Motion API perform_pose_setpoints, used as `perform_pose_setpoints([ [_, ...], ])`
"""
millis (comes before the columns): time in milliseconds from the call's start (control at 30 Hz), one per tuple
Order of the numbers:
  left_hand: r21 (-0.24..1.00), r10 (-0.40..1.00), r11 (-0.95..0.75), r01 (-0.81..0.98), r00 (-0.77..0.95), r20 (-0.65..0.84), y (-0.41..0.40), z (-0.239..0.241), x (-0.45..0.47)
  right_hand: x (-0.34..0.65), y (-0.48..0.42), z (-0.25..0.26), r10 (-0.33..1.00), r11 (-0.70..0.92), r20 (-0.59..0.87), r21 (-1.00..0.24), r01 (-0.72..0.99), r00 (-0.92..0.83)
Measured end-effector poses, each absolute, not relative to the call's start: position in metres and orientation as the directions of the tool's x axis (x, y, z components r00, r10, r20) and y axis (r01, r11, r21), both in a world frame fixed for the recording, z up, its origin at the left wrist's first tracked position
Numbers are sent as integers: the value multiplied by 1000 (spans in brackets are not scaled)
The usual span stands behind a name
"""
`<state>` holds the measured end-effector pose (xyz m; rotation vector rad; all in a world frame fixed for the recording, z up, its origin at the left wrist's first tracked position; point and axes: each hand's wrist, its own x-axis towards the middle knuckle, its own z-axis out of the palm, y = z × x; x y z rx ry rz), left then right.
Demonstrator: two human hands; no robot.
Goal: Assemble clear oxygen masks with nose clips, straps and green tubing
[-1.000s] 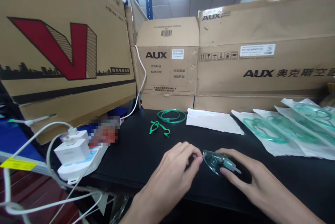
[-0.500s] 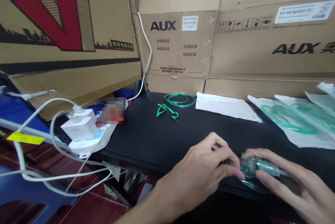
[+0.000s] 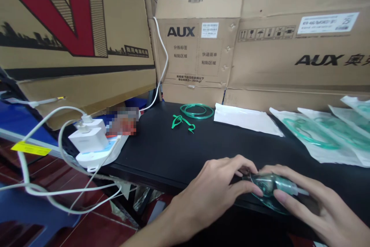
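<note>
Mask (image 3: 266, 185), translucent green and glossy, is gripped by left fingers (image 3: 251, 188) and right fingers (image 3: 285, 199).

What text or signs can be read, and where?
"AUX": middle box
"HY": middle box
"分拣标签": middle box
"快递面单": middle box
"粘贴区域" twice: middle box
"300kgf": middle box
"AUX 奥": right box
Handling signs: right box
"V": left box
"商用电脑": left box
Cut, small or blurred: white stickers, yellow tag, other print
</note>
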<state>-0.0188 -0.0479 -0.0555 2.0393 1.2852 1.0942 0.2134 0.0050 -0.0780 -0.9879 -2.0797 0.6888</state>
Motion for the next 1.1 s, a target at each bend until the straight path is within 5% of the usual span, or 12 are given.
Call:
perform_pose_setpoints([
  [267,747,914,-404,528,211,346,-47,-56,-19,208,2,-61,818,533,361,-768,355,-447],
  [700,451,712,-686,571,402,576,-37,-68,-26,207,1,-53,800,421,253,-883,208,-544],
  [1100,413,698,-692,592,403,591,-35,-66,-26,209,0,-55,762,396,265,-913,102,-591],
])
